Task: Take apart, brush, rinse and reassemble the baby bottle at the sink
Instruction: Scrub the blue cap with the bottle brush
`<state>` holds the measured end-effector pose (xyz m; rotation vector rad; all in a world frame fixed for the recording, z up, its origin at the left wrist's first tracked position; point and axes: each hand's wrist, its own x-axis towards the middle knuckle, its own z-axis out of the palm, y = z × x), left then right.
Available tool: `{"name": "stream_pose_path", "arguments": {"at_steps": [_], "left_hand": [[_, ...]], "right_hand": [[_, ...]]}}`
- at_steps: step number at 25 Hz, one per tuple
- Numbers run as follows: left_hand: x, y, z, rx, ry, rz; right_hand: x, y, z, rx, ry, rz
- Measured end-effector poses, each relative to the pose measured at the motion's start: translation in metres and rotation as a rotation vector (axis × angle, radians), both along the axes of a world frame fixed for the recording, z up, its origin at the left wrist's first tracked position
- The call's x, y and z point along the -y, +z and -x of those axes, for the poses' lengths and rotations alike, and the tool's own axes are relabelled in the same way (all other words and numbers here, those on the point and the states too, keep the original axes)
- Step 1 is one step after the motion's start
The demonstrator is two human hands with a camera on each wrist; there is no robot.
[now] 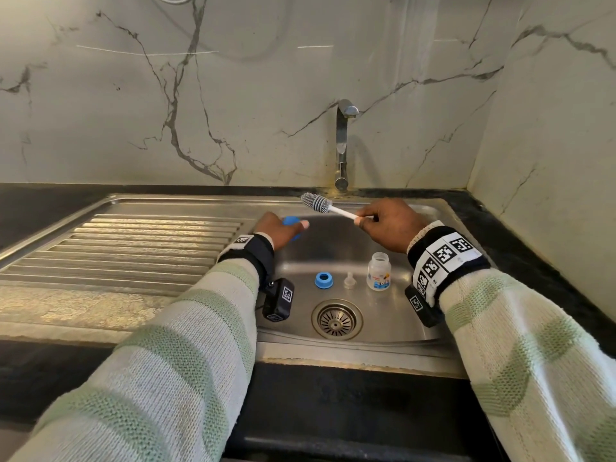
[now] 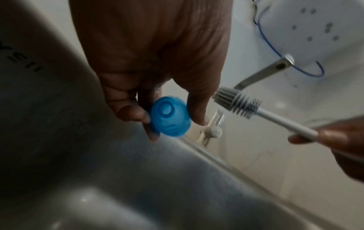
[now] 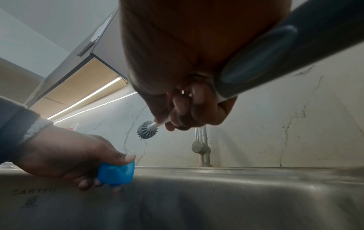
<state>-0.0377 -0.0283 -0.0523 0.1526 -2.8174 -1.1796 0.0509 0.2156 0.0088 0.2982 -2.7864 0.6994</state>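
Observation:
My left hand holds the translucent blue bottle cap between thumb and fingers over the sink's far left side; the cap also shows in the right wrist view. My right hand grips the white handle of the bottle brush, whose grey bristled head points left, just right of the cap and apart from it. On the sink floor stand the blue collar ring, the clear nipple and the open bottle body.
The steel sink basin has a drain strainer near its front. A ribbed drainboard lies to the left. The chrome tap rises behind the sink against a marble wall, with no water running. Black counter surrounds the sink.

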Motion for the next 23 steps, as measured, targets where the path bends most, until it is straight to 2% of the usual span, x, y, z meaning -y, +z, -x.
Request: {"name": "stream_pose_path", "arguments": {"at_steps": [1, 5, 10, 23], "left_hand": [[-0.005, -0.004, 0.001, 0.037, -0.053, 0.101], [-0.018, -0.019, 0.002, 0.192, -0.235, 0.273], [-0.025, -0.035, 0.010, 0.259, -0.302, 0.596], [-0.036, -0.074, 0.038, 0.273, -0.389, 0.792]], "right_hand": [[-0.001, -0.001, 0.001, 0.008, 0.005, 0.007], [-0.004, -0.008, 0.006, 0.026, 0.013, 0.007], [-0.003, -0.015, 0.013, 0.057, 0.034, 0.030], [-0.005, -0.024, 0.026, 0.123, 0.005, -0.006]]}}
